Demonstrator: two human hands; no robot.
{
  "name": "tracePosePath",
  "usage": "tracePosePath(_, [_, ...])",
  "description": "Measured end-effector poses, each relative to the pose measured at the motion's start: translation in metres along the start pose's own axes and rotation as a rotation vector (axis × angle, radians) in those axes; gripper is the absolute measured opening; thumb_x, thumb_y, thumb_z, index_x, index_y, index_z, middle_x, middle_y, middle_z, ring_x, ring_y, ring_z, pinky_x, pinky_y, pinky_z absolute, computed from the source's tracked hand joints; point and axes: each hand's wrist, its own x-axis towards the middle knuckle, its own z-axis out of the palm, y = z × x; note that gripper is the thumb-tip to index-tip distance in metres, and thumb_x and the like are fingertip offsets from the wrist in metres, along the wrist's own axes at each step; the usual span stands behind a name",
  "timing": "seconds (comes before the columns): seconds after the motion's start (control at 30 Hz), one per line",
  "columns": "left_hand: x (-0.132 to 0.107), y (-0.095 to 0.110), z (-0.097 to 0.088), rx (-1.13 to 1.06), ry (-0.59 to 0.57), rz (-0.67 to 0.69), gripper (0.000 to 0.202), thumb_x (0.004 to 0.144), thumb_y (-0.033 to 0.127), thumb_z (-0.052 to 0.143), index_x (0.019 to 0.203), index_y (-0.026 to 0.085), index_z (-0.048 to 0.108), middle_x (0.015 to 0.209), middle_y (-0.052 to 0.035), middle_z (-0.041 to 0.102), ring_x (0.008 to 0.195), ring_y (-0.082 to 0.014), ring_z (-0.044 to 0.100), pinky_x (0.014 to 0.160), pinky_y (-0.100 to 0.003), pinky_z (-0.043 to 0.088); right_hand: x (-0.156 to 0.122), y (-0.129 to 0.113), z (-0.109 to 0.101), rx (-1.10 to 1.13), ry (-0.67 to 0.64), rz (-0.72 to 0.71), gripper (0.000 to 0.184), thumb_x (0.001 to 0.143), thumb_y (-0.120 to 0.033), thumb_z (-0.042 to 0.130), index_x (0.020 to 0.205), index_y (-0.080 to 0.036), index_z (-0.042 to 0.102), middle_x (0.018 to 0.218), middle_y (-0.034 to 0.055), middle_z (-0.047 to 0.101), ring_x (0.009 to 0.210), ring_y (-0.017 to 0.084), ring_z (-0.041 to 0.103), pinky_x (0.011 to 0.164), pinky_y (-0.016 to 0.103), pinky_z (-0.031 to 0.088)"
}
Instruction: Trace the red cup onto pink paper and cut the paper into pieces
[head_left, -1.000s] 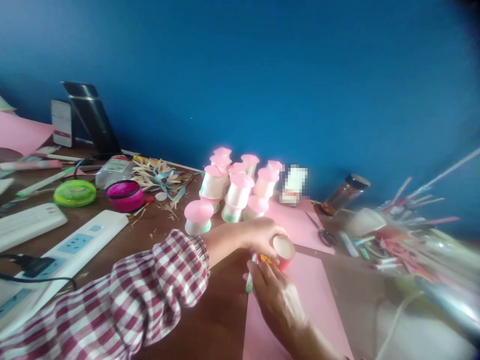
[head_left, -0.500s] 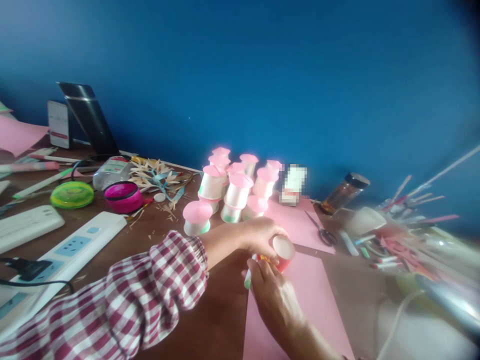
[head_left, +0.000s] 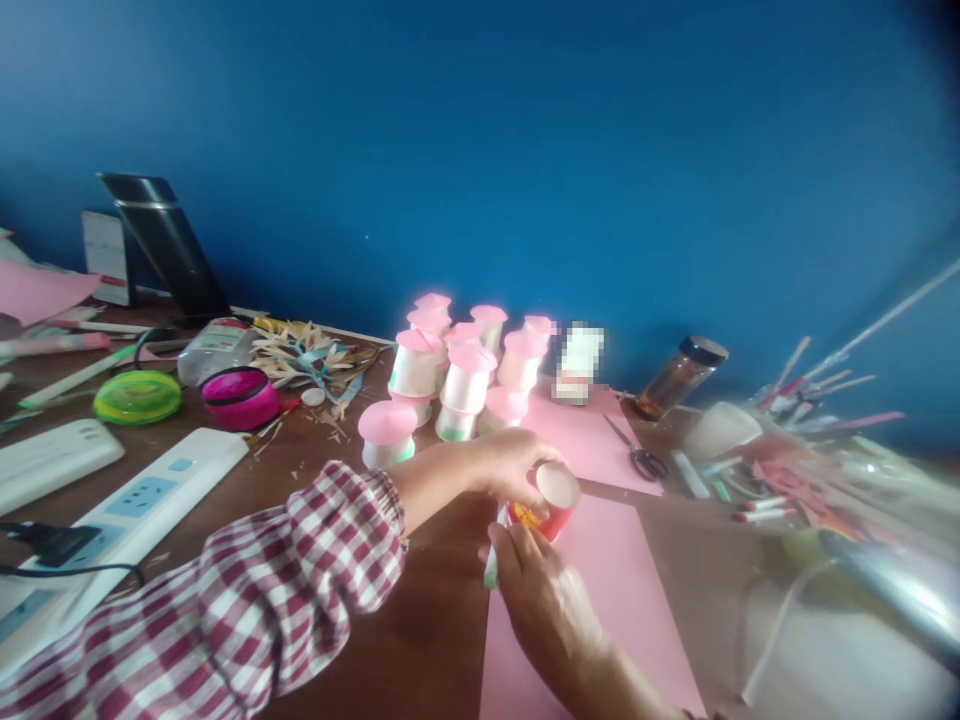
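Observation:
My left hand (head_left: 517,468) is wrapped round a red paper cup (head_left: 559,492), its round pale end facing up. Yellow print shows on the cup's side. The cup stands at the upper left edge of a pink paper sheet (head_left: 615,590). Close in front of it, my right hand (head_left: 551,590) pinches a white marker with a green end (head_left: 491,568). The marker's tip is by the cup's near left side, and I cannot see exactly where it touches. Behind my left forearm stand several white paper cups with pink paper discs on top (head_left: 469,385).
A second pink sheet (head_left: 585,440) lies behind, with scissors (head_left: 641,455) and a phone (head_left: 579,362). To the left are a white power strip (head_left: 180,490), a pink case (head_left: 240,397) and a black flask (head_left: 169,245). A jar (head_left: 682,378) and loose markers (head_left: 761,510) are on the right.
The view has shifted slightly, so the scene sits a little further left. The right hand has moved slightly with the marker, and more yellow print shows on the cup.

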Motion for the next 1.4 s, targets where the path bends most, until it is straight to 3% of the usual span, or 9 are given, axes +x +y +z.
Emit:
tracePosePath(0.27, [-0.001,0.004,-0.001,0.011,-0.006,0.002,0.043,0.063,0.014,0.069,0.105,0.022,0.065,0.099,-0.0027,0.070,0.089,-0.0187,0.064,0.072,-0.024,0.047,-0.010,0.001,-0.008,0.058,-0.094,-0.015,0.026,0.089,-0.006,0.032,0.096,-0.009,0.056,0.066,0.0067,0.059,0.051,0.020,0.057,0.036,0.029,0.043])
tracePosePath(0.6, [0.001,0.005,0.002,-0.043,-0.026,-0.021,0.046,0.062,0.012,0.067,0.108,0.020,0.063,0.103,-0.0052,0.068,0.094,-0.0200,0.063,0.078,-0.027,0.048,-0.033,0.016,-0.023,0.312,-0.372,0.025,0.024,0.085,-0.003,0.037,0.095,-0.013,0.056,0.076,0.0060,0.055,0.063,0.020,0.052,0.051,0.031,0.046])
tracePosePath(0.93, [0.000,0.006,0.001,-0.063,-0.022,-0.038,0.044,0.064,0.014,0.069,0.108,0.021,0.062,0.109,-0.0059,0.066,0.101,-0.0205,0.061,0.083,-0.030,0.048,-0.054,0.040,-0.039,0.500,-0.415,0.037,0.025,0.089,-0.007,0.041,0.111,-0.013,0.052,0.084,0.0056,0.056,0.071,0.019,0.051,0.061,0.030,0.047])
tracePosePath(1.17, [-0.001,0.010,0.000,-0.002,-0.024,-0.037,0.042,0.067,0.018,0.068,0.108,0.022,0.063,0.106,-0.0055,0.067,0.097,-0.0205,0.061,0.079,-0.029,0.048,-0.069,0.052,-0.039,0.564,-0.372,0.101,0.023,0.093,-0.014,0.042,0.114,-0.015,0.051,0.082,0.0040,0.059,0.071,0.016,0.055,0.063,0.028,0.049])
tracePosePath(1.4, [-0.001,0.011,-0.001,0.034,-0.022,-0.058,0.047,0.066,0.021,0.070,0.112,0.021,0.061,0.108,-0.0068,0.066,0.100,-0.0214,0.061,0.085,-0.032,0.047,-0.081,0.064,-0.058,0.510,-0.119,0.186,0.021,0.092,-0.020,0.048,0.111,-0.016,0.056,0.085,0.0066,0.063,0.070,0.015,0.063,0.059,0.026,0.052])
